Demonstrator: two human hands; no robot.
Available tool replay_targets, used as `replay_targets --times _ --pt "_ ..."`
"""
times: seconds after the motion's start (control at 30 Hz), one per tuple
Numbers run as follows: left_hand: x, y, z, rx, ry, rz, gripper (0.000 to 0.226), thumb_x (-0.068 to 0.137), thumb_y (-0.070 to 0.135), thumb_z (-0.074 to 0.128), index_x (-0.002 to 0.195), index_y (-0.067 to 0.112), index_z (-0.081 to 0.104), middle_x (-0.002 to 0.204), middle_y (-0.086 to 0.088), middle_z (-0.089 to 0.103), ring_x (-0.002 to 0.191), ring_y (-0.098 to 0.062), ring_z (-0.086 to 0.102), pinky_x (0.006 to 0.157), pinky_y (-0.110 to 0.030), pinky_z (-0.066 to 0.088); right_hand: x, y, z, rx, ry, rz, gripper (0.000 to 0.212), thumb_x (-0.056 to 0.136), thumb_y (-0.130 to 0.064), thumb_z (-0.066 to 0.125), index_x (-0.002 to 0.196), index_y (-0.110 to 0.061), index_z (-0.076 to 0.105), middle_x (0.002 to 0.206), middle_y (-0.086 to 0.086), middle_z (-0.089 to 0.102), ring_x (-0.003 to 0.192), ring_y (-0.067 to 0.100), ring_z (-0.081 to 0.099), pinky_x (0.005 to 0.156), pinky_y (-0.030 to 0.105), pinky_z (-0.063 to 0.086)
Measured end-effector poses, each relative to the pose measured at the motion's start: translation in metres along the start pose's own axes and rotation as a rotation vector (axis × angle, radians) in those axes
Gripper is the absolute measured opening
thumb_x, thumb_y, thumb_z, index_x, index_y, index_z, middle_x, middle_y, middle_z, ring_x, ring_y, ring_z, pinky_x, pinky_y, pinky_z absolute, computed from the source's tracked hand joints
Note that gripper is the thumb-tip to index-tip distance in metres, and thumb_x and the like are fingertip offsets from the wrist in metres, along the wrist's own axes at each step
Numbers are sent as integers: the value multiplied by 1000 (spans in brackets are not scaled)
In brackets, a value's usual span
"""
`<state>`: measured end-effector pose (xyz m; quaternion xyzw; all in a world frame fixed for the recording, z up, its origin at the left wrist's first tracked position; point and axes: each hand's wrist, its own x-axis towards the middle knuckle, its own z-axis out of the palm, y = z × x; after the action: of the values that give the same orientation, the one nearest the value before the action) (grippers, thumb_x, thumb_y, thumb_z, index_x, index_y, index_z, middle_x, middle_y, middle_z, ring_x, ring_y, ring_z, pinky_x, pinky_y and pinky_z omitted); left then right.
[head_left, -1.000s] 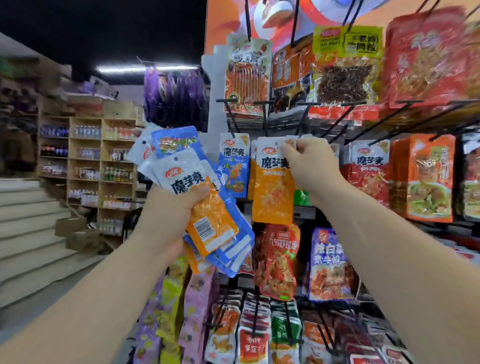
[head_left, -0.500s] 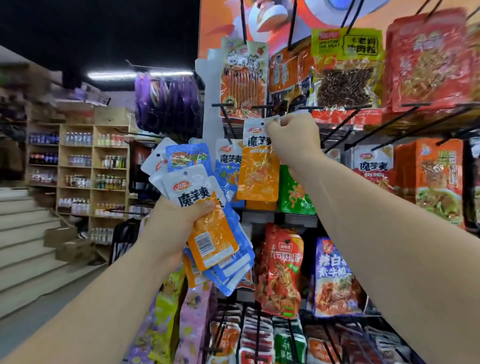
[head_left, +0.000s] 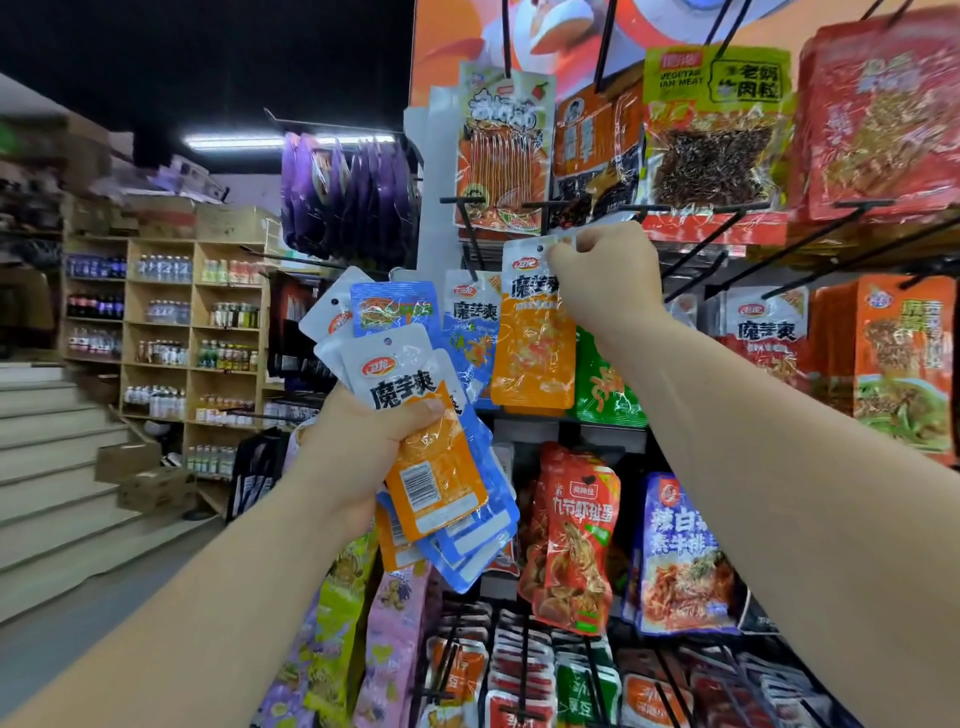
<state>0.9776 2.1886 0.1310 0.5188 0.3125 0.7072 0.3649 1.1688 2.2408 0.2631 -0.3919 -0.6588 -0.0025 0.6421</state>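
Up at a shop's snack rack, the right hand (head_left: 605, 275) pinches the top of an orange packet (head_left: 532, 343) near a black hook (head_left: 545, 215), while the left hand (head_left: 358, 452) grips a fanned bundle of packets (head_left: 415, 415).

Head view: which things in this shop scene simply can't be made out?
All in the head view.
Hanging hole of the orange packet: hidden by the right hand pinching its top; hung or not is unclear.
Packet count in the fanned bundle: they overlap, and the left hand covers their middles.
Bottles on the far shelves: too small and blurry to read.
Red bags, top right: cut by the frame edge.
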Motion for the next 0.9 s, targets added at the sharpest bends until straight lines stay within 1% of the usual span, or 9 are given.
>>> replay_targets --times 0.23,0.37,0.43,0.5,0.67,0.7,0.77,0.83,0.9 --pt "2 -2 -3 -3 1 -9 35 91 0 73 123 13 67 107 -13 79 84 -27 79 63 -38 63 11 18 6 -33 -19 89 55 95 -21 63 49 -20 32 40 -10 22 53 22 27 57 37 39" --pt "2 -3 -3 7 2 7 37 92 0 73 126 13 66 109 -13 78 86 -26 78 64 -37 64 11 23 9 -219 -46 113 47 99 -30 66 61 -17 42 57 -2 37 57 21 36 53 28 28" --pt "2 -3 -3 -4 -4 7 37 92 0 72 125 13 66 109 -13 79 86 -27 78 64 -37 65 5 25 7 -311 -58 29 21 101 -32 65 90 -16 58 77 -2 50 74 20 48 63 28 35" --pt "2 -3 -3 -9 -13 7 36 92 0 72 124 15 67 108 -12 79 87 -27 78 65 -38 65 -4 30 4 -345 -27 -86 31 99 -28 68 124 -14 55 86 -3 55 77 19 52 65 29 37" --pt "1 -1 -2 -33 -23 9 33 92 -1 71 120 17 68 103 -8 80 81 -22 79 58 -33 62 -24 50 -8 -674 -66 -598 38 89 -28 78 119 -10 64 123 12 57 96 31 58 77 37 48" --pt "1 -1 -2 -39 -32 8 33 92 -1 71 119 17 68 102 -8 80 80 -22 79 57 -32 62 -24 52 -9 -797 -129 -660 42 89 -36 76 125 -15 65 139 15 54 114 35 57 90 45 51" --pt "1 0 -1 -37 -31 9 32 92 -1 71 118 18 68 101 -7 80 82 -23 79 57 -33 62 -24 54 -11 -1035 -301 -642 58 96 -55 60 149 -33 50 168 13 25 152 36 26 120 55 31" --pt "1 -1 -1 -33 -31 17 30 92 -1 71 115 19 69 100 -6 80 85 -24 79 58 -33 62 -19 57 -10 -1166 -401 -601 68 100 -66 42 161 -41 24 173 10 -5 159 33 -8 128 54 5" --pt "2 -1 -1 -28 -38 23 29 93 0 71 112 21 69 100 -5 80 83 -22 79 59 -33 63 -14 60 -6 -1263 -440 -585 72 101 -70 32 163 -42 9 172 11 -15 156 35 -22 127 57 -6"
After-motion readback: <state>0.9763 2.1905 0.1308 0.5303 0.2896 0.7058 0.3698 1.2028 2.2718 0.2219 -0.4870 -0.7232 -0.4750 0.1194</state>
